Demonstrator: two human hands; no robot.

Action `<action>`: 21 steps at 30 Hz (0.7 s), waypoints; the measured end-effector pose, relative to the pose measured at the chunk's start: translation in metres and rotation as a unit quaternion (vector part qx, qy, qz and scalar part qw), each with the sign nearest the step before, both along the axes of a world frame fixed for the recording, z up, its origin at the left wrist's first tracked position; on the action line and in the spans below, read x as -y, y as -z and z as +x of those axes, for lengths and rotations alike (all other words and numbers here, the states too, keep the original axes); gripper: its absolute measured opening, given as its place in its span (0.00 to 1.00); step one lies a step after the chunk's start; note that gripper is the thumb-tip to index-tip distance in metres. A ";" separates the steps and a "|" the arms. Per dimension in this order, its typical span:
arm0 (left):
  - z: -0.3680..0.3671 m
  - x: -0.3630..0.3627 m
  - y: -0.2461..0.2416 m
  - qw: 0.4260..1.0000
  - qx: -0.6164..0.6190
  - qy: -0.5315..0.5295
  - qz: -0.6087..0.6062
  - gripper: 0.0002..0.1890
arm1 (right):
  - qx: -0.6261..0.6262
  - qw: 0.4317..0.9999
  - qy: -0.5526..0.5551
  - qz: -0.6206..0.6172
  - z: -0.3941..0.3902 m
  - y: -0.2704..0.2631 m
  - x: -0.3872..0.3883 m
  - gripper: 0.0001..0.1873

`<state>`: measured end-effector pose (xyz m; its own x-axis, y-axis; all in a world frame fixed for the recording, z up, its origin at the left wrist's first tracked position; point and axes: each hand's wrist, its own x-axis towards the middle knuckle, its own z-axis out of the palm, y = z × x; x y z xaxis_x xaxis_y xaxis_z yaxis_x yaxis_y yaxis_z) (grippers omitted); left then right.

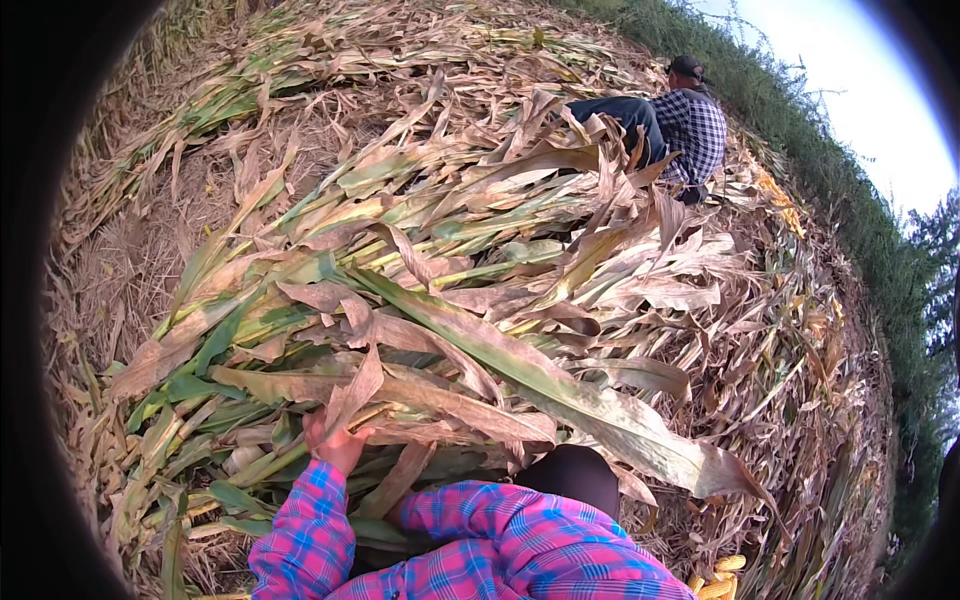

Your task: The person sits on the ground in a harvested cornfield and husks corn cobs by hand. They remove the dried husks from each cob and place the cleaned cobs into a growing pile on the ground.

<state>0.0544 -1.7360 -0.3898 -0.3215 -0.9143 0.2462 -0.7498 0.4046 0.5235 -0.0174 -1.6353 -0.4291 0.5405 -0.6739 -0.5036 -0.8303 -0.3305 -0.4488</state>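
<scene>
My left hand (336,444) is among the cut corn stalks, closed around dry corn leaves (358,394) that rise between its thumb and fingers. Below and right of it, my right hand is almost wholly hidden under leaves; only a sliver near the wrist (394,514) shows past the plaid sleeve (457,506). What it holds cannot be seen. Green and yellow corn stalks (262,466) lie beside my left hand. A long, half-green corn leaf (525,364) slants across the pile in front of me. My dark-clad knee (574,476) presses up against the leaves.
Several husked yellow corn ears (720,579) lie on the ground at lower right. Farther off, a person in a checked shirt (690,135) sits beside the stalk pile (480,187). More yellow ears (780,201) lie behind that person. Green bushes (817,150) line the right side.
</scene>
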 end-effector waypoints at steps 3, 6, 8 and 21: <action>0.001 -0.002 -0.005 0.996 0.093 -0.007 0.003 0.31 | -0.029 0.998 -0.054 0.007 0.010 -0.013 0.004 0.15; -0.018 -0.001 -0.028 0.984 0.135 0.017 0.118 0.31 | -0.056 0.995 -0.078 0.027 -0.005 -0.029 0.006 0.16; -0.021 0.000 -0.032 0.973 0.167 0.057 0.148 0.28 | -0.068 0.993 -0.093 0.035 -0.018 -0.046 0.009 0.16; 0.003 -0.005 -0.065 0.878 0.128 0.234 0.396 0.22 | 0.191 0.920 0.291 0.178 -0.070 -0.093 0.012 0.31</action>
<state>0.0574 -1.7306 -0.3250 -0.6602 -0.5182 -0.5436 -0.7326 0.2848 0.6182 -0.0870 -1.6474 -0.3361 0.3243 -0.7343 -0.5964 -0.5785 0.3448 -0.7392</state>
